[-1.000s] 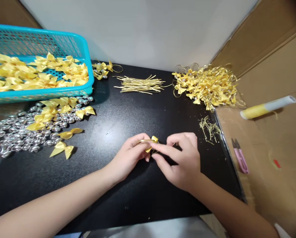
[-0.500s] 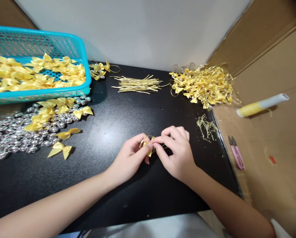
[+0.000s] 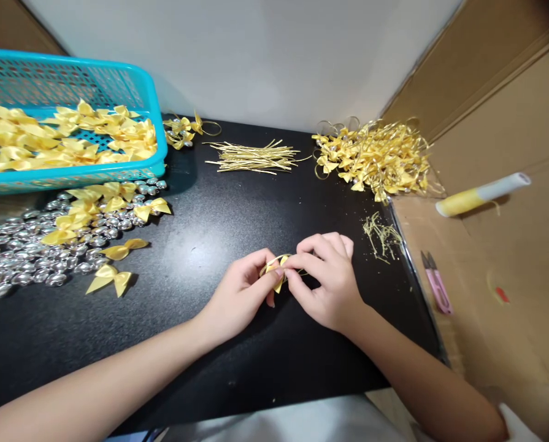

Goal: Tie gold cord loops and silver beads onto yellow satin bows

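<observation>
Over the middle of the black table, my left hand (image 3: 241, 298) is closed, thumb and fingers pinching a small yellow ribbon bow (image 3: 278, 286). A thin gold cord (image 3: 282, 256) arches above the bow and runs between both hands. My right hand (image 3: 328, 281) touches the left thumb tip, its thumb and forefinger pinched on the cord beside the bow. Fingers cover the spot where cord and bow meet, so I cannot tell how they are joined. No bead shows between the hands.
To the left, a turquoise basket (image 3: 160, 123) holds yellow bows, with silver beads (image 3: 26, 245) and loose bows (image 3: 111, 279) in front. Cut gold cords (image 3: 256, 156) lie at the back. Right are looped bows (image 3: 375, 156), cord scraps (image 3: 382, 236), pink snips (image 3: 437, 285) and a tube (image 3: 483, 194).
The cord loop above the bow has gone from a rounder ring to a flatter arch leaning toward my right fingers. Both hands keep nearly the same place.
</observation>
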A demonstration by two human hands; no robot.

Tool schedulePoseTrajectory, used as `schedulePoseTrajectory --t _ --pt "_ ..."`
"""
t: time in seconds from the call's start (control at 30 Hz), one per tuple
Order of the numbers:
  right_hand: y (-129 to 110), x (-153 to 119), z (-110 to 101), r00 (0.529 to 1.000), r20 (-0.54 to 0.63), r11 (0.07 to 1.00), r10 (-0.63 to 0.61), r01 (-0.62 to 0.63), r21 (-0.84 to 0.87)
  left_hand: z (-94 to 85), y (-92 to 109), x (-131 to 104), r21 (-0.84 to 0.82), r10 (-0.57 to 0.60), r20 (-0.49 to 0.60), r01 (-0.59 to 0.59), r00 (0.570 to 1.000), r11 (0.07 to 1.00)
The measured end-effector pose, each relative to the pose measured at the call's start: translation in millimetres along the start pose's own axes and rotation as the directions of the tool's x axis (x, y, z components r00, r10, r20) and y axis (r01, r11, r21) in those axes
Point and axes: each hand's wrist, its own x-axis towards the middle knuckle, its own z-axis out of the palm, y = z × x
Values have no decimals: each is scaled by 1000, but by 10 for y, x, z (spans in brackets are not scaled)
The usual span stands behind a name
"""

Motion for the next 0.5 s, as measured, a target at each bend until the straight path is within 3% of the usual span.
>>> schedulePoseTrajectory --t 0.17,0.27,0.37,0.5 --pt "-5 19 -46 994 -85 937 65 -32 348 4 16 4 -11 -21 -19 21 1000 1000" --pt "27 41 -149 971 -96 757 219 -107 645 -20 31 26 -6 -39 -45 39 998 999" --pt "63 107 -327 936 -100 598 337 -131 790 -86 63 76 25 -18 -102 21 995 999" --pt "149 199 -692 909 -274 681 314 -15 732 -219 115 180 99 59 -190 -41 980 994"
